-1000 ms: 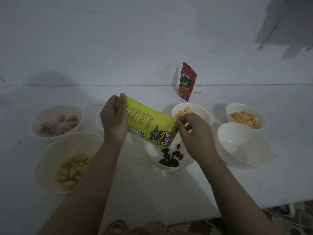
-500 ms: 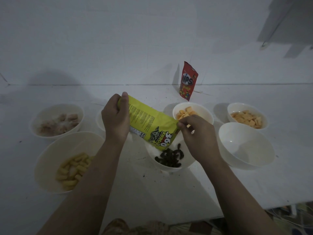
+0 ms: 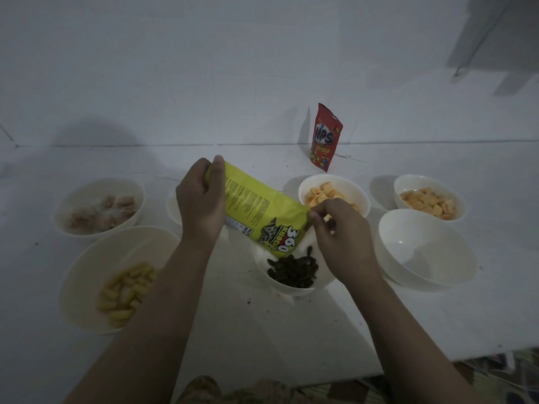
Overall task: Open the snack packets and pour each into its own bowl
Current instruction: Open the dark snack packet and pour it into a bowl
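Over the seed bowl (image 3: 291, 288), tilted yellow packet (image 3: 259, 212) pinched by both hands.

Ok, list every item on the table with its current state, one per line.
yellow packet: open, tilted mouth-down over the seed bowl
left hand: grips the packet's raised end
right hand: pinches the packet's lower end
seed bowl: partly filled with dark seeds
red packet: upright, untouched
empty bowl: holds nothing
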Demonstrator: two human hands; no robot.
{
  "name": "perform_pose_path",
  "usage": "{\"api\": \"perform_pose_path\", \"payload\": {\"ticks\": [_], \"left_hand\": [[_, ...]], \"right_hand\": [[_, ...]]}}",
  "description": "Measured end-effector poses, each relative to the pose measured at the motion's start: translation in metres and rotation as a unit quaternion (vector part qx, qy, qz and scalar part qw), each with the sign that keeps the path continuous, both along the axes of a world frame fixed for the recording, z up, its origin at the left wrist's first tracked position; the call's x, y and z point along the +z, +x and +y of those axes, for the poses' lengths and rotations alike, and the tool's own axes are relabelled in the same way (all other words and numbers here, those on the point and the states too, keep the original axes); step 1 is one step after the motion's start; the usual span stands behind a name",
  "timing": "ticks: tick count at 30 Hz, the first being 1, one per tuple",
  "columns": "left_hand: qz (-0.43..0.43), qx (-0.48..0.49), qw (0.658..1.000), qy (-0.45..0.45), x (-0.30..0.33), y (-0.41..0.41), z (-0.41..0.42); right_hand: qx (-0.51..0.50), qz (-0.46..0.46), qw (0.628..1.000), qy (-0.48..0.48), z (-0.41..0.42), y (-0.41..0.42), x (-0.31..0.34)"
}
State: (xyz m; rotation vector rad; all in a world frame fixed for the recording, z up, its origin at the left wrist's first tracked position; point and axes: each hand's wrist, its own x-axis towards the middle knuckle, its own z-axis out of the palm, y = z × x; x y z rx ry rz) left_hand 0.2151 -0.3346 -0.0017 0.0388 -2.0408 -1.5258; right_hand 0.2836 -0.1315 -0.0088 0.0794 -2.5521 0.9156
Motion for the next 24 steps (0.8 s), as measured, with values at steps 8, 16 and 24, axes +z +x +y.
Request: {"api": "perform_pose_path", "payload": {"ticks": [8, 16, 24], "left_hand": [[0.002, -0.005, 1.000, 0.010, 0.000, 0.000, 0.000], [0.002, 0.000, 1.000, -0.011, 0.002, 0.001, 0.001], [-0.003, 0.000, 1.000, -0.021, 0.004, 0.002, 0.002]], "right_hand": [[-0.016, 0.037, 0.999, -0.001, -0.002, 0.002, 0.000], [-0.005, 0.012, 1.000, -0.014, 0.001, 0.000, -0.001], [0.028, -0.052, 0.995, -0.079, 0.010, 0.000, 0.004]]}}
